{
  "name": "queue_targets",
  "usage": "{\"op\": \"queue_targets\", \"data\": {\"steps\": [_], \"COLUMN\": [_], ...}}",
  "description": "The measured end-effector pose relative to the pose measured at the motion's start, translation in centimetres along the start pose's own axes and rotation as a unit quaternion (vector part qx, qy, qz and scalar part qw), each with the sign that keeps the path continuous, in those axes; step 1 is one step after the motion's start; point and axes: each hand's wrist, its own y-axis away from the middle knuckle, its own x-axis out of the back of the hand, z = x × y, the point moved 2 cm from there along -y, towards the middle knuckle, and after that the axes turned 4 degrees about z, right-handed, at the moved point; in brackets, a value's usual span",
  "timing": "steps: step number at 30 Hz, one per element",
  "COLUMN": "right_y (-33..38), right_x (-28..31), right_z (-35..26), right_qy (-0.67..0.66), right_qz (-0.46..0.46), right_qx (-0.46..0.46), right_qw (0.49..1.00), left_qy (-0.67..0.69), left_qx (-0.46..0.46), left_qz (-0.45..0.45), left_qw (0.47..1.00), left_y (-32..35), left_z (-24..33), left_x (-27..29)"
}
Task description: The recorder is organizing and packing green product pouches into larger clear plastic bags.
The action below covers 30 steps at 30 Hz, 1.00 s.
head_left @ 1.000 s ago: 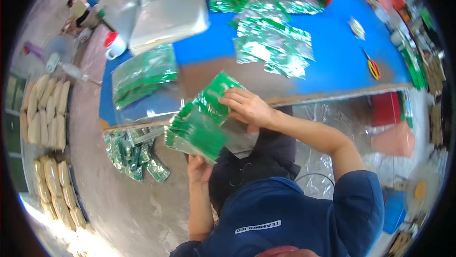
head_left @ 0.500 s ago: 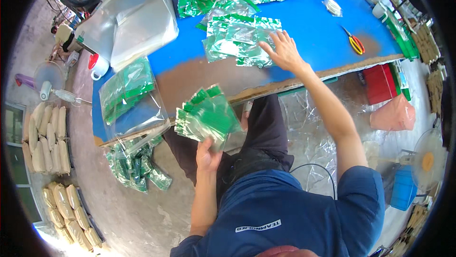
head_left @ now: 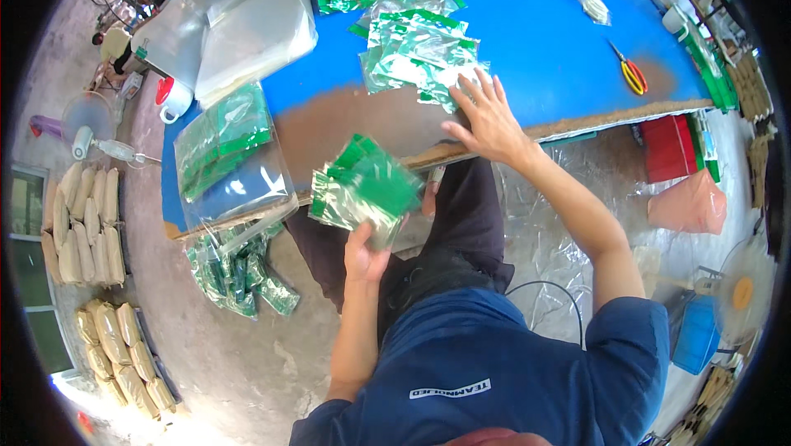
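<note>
The right hand, fingers spread, had shifted back to the near edge of the packets on the table; the left hand clasped a green stack.

The person wears a blue short-sleeved shirt with a small line of white print across the chest. Below the shirt are dark trousers. Both forearms are bare, without watch or gloves.

Green-and-silver packets, blue table
</note>
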Motion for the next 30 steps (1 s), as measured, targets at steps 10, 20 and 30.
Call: {"op": "queue_targets", "data": {"steps": [10,20,30], "right_y": [-3.3,0.9,1.3], "right_x": [-2.2,-1.8,-0.8], "right_z": [-4.3,-5.6,-5.4], "right_qy": [-0.242,-0.247,-0.108], "right_qz": [0.013,-0.165,-0.159], "right_qx": [0.069,0.21,0.133], "right_qw": [0.968,0.932,0.972], "left_qy": [-0.003,-0.038,-0.014], "left_qx": [-0.02,-0.023,-0.007], "left_qz": [0.015,0.025,-0.008], "left_qw": [1.0,0.999,1.0], "left_y": [0.6,0.5,0.6], "left_z": [0.7,1.4,1.1], "left_x": [0.0,1.4,1.8]}}
